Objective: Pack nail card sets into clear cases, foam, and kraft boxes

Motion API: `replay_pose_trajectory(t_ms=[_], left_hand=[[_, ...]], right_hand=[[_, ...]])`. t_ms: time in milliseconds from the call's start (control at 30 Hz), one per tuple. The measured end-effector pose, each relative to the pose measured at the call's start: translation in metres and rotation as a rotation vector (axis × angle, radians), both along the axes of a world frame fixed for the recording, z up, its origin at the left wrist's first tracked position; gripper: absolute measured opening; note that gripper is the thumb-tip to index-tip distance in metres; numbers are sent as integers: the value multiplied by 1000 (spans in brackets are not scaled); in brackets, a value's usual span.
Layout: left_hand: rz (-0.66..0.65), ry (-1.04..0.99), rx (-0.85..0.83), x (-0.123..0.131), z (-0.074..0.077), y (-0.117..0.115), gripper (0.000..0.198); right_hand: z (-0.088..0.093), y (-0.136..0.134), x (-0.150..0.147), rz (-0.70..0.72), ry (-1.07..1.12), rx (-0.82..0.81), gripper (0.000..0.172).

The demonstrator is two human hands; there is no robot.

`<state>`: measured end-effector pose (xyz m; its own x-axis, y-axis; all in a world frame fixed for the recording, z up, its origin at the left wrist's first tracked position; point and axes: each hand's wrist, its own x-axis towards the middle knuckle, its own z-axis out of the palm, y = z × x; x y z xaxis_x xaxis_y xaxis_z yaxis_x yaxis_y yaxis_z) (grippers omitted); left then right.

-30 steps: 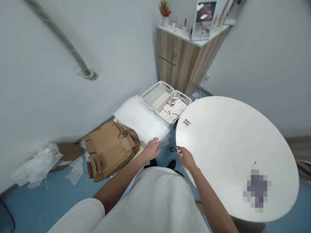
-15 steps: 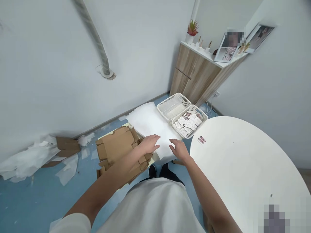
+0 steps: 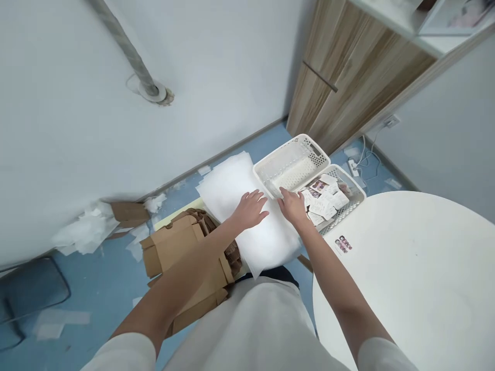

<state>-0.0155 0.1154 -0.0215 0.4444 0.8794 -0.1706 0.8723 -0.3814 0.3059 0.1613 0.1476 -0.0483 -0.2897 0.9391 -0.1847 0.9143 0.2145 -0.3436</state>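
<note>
My left hand (image 3: 252, 208) lies flat with fingers spread on a stack of white foam sheets (image 3: 232, 185). My right hand (image 3: 293, 205) reaches over the same stack's right edge, fingers apart, touching the rim where two white plastic baskets meet. The far basket (image 3: 290, 166) holds a few white sheets. The near basket (image 3: 350, 203) is filled with several small printed cards (image 3: 324, 198). Neither hand holds anything.
A pile of flattened brown cardboard boxes (image 3: 178, 247) lies left of the foam. A round white table (image 3: 417, 273) with a small sticker (image 3: 342, 243) stands on the right. A wooden cabinet (image 3: 348, 72) stands behind the baskets. Paper scraps (image 3: 85, 232) litter the blue floor by the wall.
Both hands moved forward from the table edge onto the foam stack, the right one reaching the baskets. The view tilted down and closer to the floor items.
</note>
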Motion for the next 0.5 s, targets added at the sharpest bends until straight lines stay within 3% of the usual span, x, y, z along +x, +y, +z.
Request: replay_pose_trajectory(t_ms=[200, 333, 500], left_hand=[[73, 49, -7, 14, -24, 40, 46], [95, 79, -32, 18, -35, 48, 46], [105, 83, -57, 18, -40, 49, 45]], right_hand=[[-25, 46, -14, 57, -120, -203, 39], [-30, 53, -19, 97, -155, -316, 33], [-31, 53, -18, 76, -133, -313, 29]])
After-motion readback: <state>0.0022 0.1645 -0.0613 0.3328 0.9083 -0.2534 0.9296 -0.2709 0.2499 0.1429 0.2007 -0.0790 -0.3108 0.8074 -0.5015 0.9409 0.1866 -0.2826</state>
